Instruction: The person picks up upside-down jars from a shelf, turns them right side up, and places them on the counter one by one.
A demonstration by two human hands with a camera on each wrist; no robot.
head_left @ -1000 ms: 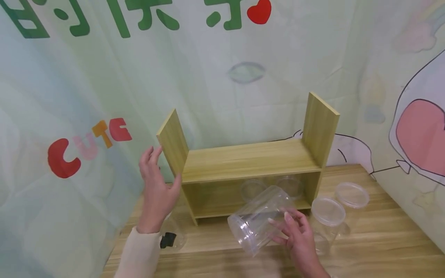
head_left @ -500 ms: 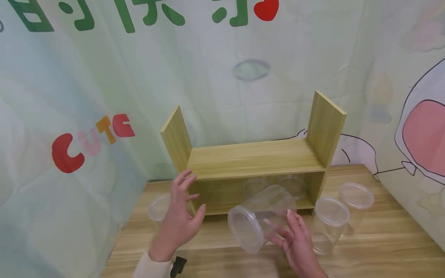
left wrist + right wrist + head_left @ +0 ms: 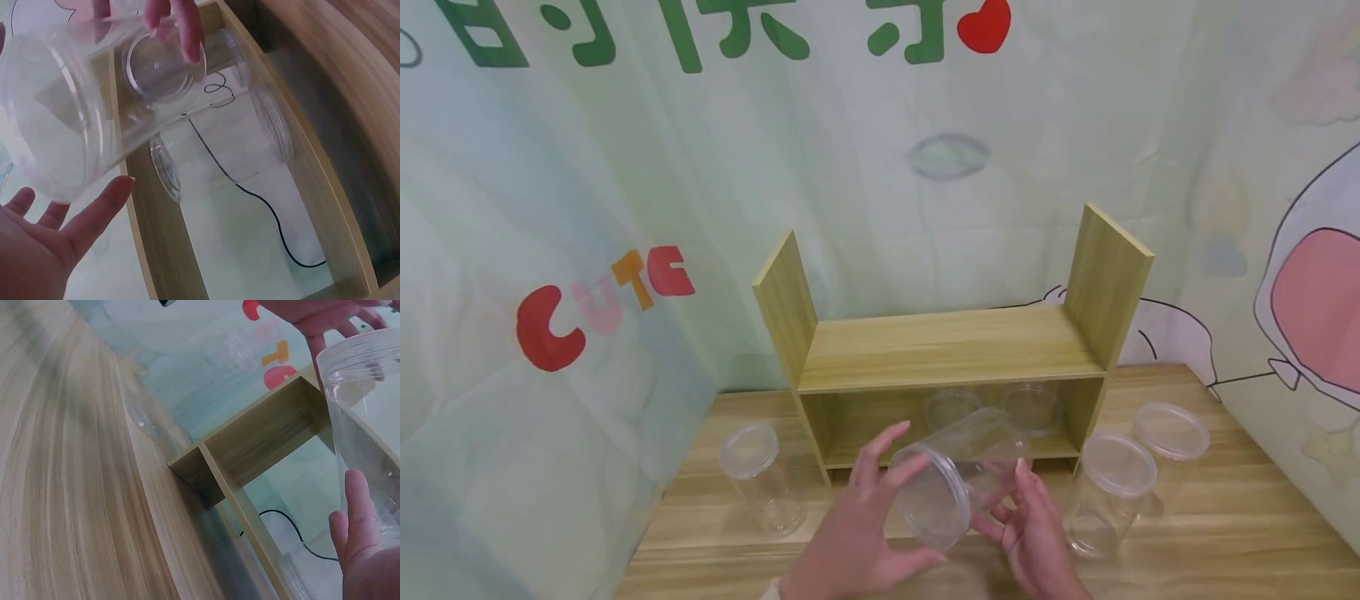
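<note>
A clear, lidded plastic jar (image 3: 992, 446) is tilted in front of the shelf, its lid end facing toward me and to the left. My right hand (image 3: 1037, 533) grips the jar near its base, thumb on the near side and fingers underneath. My left hand (image 3: 857, 517) is at the lid end with fingers and thumb spread around the rim. In the left wrist view, a gap shows between the left hand's fingers (image 3: 100, 212) and the jar (image 3: 47, 119). The right wrist view has the right thumb (image 3: 359, 500) against the jar wall.
A wooden shelf (image 3: 955, 346) with upright side panels stands behind, against a printed curtain. Two clear jars (image 3: 1032, 408) are in its lower compartment. On the wooden table (image 3: 715, 558), one lidded jar (image 3: 767, 492) stands left, and two lidded jars (image 3: 1101, 500) stand right.
My left hand has moved right and down from beside the shelf's left panel to the jar's lid. The right hand has turned the jar so its lid faces me more.
</note>
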